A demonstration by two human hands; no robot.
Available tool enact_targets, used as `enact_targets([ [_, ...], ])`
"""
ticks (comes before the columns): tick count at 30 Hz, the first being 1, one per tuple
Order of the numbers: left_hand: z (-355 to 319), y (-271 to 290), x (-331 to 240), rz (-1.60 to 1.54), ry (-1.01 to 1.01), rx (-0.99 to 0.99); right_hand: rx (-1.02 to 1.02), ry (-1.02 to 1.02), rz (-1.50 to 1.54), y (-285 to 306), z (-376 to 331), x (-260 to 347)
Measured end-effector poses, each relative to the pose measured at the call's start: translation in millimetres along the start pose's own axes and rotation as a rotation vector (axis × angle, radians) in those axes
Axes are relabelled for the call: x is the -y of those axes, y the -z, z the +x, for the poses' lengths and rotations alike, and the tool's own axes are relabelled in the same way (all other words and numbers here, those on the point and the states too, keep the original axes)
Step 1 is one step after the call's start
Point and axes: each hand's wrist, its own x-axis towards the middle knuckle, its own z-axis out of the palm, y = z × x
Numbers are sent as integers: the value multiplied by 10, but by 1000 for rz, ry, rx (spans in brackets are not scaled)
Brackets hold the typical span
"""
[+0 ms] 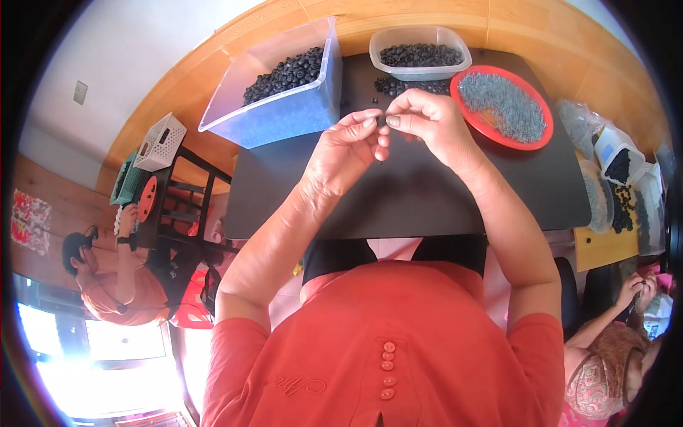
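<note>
Above the dark table, my left hand (346, 146) pinches a small black part (380, 121) between thumb and fingertips. My right hand (430, 124) meets it there, thumb and index finger pressed together against the part's right side. Whatever the right fingertips grip is too small and hidden to make out. Beyond the hands, a clear tub (420, 73) holds many similar black pieces, with more lying loose (409, 87) in front of it. To the right of my right hand is a red plate (478, 121) heaped with thin silvery metal pieces.
A large translucent bin (270, 117) of black ring-like pieces stands at the table's far left. Bags and containers crowd a side surface (605, 245) at right. One person (117, 285) sits at left by white and green baskets, another (605, 356) at lower right.
</note>
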Motion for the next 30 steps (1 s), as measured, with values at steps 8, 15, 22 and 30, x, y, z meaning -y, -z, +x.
enact_targets([
  [8,55,18,-35,174,-124,-145,-14,-130,-48,-27,45,-138],
  [15,86,47,-59,298,-161,-201,-53,-203,44,-35,56,-122],
  [22,107,110,-16,349,-137,-177,-45,-173,9,-65,60,-195],
  [30,119,211,26,127,53,-189,-59,-267,-15,-98,65,-188],
])
